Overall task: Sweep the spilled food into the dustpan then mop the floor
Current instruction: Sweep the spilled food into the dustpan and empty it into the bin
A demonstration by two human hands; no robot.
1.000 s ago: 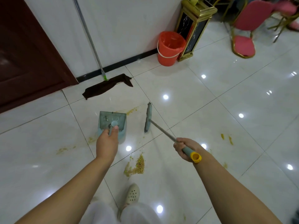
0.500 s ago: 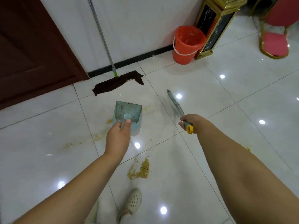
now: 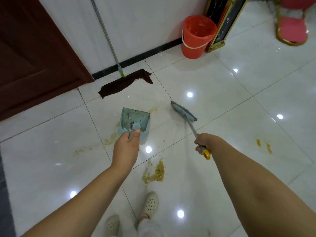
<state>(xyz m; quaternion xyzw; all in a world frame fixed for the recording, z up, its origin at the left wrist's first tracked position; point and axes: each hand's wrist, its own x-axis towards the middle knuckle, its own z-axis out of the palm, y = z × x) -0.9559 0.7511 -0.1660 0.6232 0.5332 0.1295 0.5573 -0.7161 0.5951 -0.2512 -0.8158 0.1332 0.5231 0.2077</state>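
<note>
Against the wall at left, a mop (image 3: 119, 79), its dark cloth flat on the tiles. Below it, left hand (image 3: 126, 149) curled round the handle of a dustpan (image 3: 135, 121) standing on the floor, yellow smears beside it. Near the feet, between both arms, a pile of spilled food (image 3: 156, 173). Farther right, right hand (image 3: 206, 142) gripping a broom (image 3: 183, 111), head down on the tiles. Beyond, a bucket (image 3: 196, 37); far right, more yellow spots (image 3: 264, 145).

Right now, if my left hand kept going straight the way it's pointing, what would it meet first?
The left hand points along the handle it grips, so it would likely meet the dustpan first. Beyond that lies the mop cloth, though depth is hard to judge.
</note>
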